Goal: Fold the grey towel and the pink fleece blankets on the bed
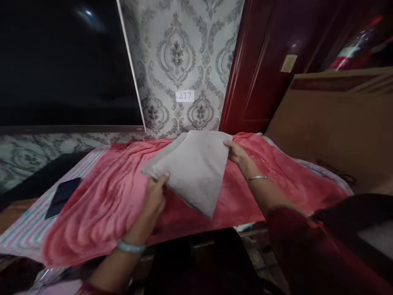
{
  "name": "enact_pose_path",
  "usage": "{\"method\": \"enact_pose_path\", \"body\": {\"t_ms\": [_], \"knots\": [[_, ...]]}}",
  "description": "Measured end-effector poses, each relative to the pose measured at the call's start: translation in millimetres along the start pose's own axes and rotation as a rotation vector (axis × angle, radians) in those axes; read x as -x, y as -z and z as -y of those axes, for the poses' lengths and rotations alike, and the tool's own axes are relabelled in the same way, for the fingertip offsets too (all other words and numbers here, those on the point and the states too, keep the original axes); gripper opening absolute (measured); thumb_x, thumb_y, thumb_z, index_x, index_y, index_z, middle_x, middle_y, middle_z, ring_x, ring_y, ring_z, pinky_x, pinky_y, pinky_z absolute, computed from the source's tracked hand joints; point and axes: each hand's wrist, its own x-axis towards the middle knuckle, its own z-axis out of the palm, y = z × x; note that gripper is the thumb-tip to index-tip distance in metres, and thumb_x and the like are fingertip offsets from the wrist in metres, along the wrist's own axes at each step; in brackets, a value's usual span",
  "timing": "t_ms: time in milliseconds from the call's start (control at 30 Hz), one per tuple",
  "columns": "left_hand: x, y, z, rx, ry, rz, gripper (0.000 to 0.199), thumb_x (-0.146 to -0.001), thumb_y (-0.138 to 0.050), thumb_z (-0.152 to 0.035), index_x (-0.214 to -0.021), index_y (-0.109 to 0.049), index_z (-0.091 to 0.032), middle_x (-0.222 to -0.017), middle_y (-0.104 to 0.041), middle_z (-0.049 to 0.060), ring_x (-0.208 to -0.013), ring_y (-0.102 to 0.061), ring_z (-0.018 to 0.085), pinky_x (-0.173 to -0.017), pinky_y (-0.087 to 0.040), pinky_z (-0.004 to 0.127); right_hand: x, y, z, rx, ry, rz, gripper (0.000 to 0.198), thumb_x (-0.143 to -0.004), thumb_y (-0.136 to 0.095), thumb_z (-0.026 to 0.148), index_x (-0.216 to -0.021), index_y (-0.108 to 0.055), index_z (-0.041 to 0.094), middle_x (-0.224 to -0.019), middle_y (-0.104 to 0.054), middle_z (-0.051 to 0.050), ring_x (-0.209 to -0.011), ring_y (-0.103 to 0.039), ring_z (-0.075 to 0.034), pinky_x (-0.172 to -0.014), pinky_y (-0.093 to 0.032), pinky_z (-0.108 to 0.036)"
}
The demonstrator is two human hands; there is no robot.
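Both hands point(156, 196) point(240, 156) clamp fingers point(163, 180) on grey cloth point(199, 166) edges, bare pink blanket point(115, 194) either side.

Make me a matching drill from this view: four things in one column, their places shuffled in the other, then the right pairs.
Things
1. Grey cloth
2. Dark flat device
3. Paper label reading 277
4. Cardboard box

Places
A. On the patterned wallpaper
B. At the right edge of the view
C. Held between the left hand and the right hand
D. Lying on the striped cloth, at the left

Right pairs: 1-C, 2-D, 3-A, 4-B
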Motion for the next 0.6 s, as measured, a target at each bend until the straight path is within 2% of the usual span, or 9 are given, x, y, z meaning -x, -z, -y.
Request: {"method": "enact_pose_path", "body": {"t_ms": [100, 200, 300, 467, 600], "knots": [[22.2, 18.5, 27.5, -0.051, 0.295, -0.028, 0.053, -0.068, -0.077, -0.012, -0.118, -0.062, -0.020, -0.105, -0.075, 0.006, -0.088, -0.073, 0.021, -0.078, -0.063, 0.038, 14.8, 2.4, -40.5, 0.026, -0.055, -0.012, 0.012, -0.082, -0.057, 0.011, -0.084, -0.064, 0.020, -0.069, -0.070, -0.001, -0.070, -0.066, -0.020, -0.074, -0.058, -0.031], [31.5, 31.2, 40.0, -0.041, 0.460, -0.038, 0.055, -0.072, -0.071, -0.006, -0.123, -0.058, -0.020, -0.100, -0.075, 0.007, -0.076, -0.073, 0.022, -0.073, -0.065, 0.044, 30.5, 12.1, -74.3, 0.047, -0.110, -0.026, 0.014, -0.078, -0.057, 0.009, -0.081, -0.064, 0.021, -0.067, -0.070, -0.001, -0.065, -0.065, -0.019, -0.070, -0.057, -0.030], [26.0, 34.6, 37.1, 0.011, 0.460, -0.052, 0.051, -0.075, -0.067, -0.002, -0.122, -0.060, -0.019, -0.102, -0.076, 0.008, -0.078, -0.073, 0.021, -0.076, -0.065, 0.040, 45.5, 26.1, -91.7, 0.038, -0.128, -0.011, 0.018, -0.080, -0.057, 0.011, -0.091, -0.065, 0.023, -0.080, -0.074, -0.001, -0.072, -0.068, -0.017, -0.072, -0.057, -0.028], [-0.5, 35.8, 23.4, 0.085, 0.360, -0.196, 0.026, -0.082, -0.056, -0.005, -0.102, -0.069, -0.014, -0.100, -0.076, 0.007, -0.085, -0.072, 0.016, -0.075, -0.062, 0.026, 71.1, 40.8, -95.5, 0.045, -0.213, 0.051, 0.014, -0.085, -0.057, 0.019, -0.096, -0.066, 0.021, -0.091, -0.075, -0.005, -0.076, -0.070, -0.018, -0.074, -0.058, -0.031], [-23.8, 49.4, 11.0, 0.033, 0.493, -0.160, 0.018, -0.085, -0.055, -0.013, -0.095, -0.070, -0.014, -0.088, -0.076, 0.008, -0.077, -0.072, 0.020, -0.070, -0.062, 0.031, 85.4, 42.8, -95.0, 0.077, -0.274, 0.134, 0.021, -0.086, -0.062, 0.025, -0.107, -0.064, 0.023, -0.099, -0.075, -0.006, -0.078, -0.071, -0.018, -0.076, -0.059, -0.033]]}}
